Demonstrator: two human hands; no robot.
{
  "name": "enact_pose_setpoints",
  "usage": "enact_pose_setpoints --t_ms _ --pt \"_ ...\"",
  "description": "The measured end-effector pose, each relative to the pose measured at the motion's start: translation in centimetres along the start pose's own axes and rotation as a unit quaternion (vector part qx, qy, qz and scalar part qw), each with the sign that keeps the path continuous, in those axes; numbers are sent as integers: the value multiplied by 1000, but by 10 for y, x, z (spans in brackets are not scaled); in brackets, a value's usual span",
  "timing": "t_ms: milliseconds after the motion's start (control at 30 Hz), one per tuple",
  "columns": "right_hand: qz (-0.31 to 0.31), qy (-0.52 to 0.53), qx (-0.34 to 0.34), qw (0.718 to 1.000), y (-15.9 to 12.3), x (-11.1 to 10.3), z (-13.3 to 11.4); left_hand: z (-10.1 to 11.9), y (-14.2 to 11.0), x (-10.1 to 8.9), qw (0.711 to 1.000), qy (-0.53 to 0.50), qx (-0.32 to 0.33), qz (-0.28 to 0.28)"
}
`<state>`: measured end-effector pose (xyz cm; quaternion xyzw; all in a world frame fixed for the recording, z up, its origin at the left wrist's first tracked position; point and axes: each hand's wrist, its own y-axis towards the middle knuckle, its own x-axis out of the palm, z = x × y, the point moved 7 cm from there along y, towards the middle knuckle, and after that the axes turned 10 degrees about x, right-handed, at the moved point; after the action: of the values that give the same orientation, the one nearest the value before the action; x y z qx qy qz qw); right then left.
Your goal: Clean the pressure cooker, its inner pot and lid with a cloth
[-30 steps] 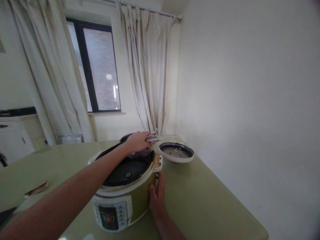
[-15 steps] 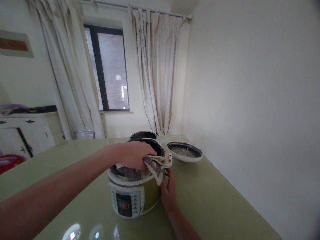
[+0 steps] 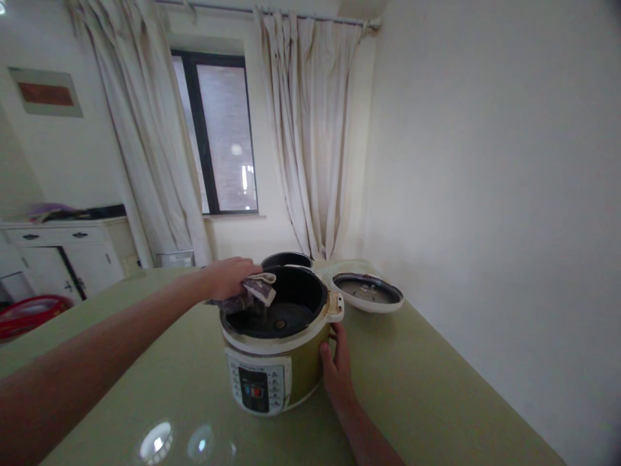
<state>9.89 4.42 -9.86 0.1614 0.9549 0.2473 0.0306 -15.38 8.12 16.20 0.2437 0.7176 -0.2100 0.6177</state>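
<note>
My left hand (image 3: 228, 277) is closed on a grey-brown cloth (image 3: 259, 290) with a pale edge, over the left rim of an electric pressure cooker (image 3: 308, 353). The cooker stands upright and lidless, its control panel towards me. Its dark inside shows a small round part at the bottom. Against the cooker's right side, just below the white side handle (image 3: 336, 306), my right hand (image 3: 338, 372) grips with the thumb in front; some of its fingertips are hidden. Part of the cloth is out of sight behind my left hand and the rim.
The round lid (image 3: 369, 304) lies upturned on the green table (image 3: 417, 382), right of the cooker. Behind the cooker is a dark round pot (image 3: 286, 259). A white wall (image 3: 495, 194) runs along the table's right side. A white cabinet (image 3: 92, 252) and red basin (image 3: 33, 317) are at left.
My left hand has moved the cloth leftwards, from the cooker's right front rim to its left rim, uncovering the inside. My right hand stays at the cooker's side. The view has shifted slightly left.
</note>
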Motion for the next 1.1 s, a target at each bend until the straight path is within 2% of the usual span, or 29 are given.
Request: enact_pose_setpoints --t_ms 133,233,400,500,633,767,900,967,1100 --pt "10 -5 -11 1000 -3 2 0 -2 31 3 992 59 -92 61" --pt "20 -16 -4 1000 -5 3 5 7 62 6 988 45 -116 96" --pt "18 -14 -14 1000 -6 3 7 28 112 13 988 -45 -91 120" --pt "19 -5 -20 1000 -5 4 4 46 124 15 985 -105 -40 128" --pt "23 8 -22 999 -4 5 2 73 115 14 973 -189 55 120" --pt "22 -5 -25 999 -3 4 3 92 97 8 958 -242 116 104" --pt "20 -23 -21 999 -2 1 5 108 75 -4 931 -306 195 45" --pt "15 -19 -21 999 -1 0 5 110 62 -8 923 -329 201 -7" --pt "12 -8 -17 1000 0 -1 1 99 30 -14 929 -324 153 -95"
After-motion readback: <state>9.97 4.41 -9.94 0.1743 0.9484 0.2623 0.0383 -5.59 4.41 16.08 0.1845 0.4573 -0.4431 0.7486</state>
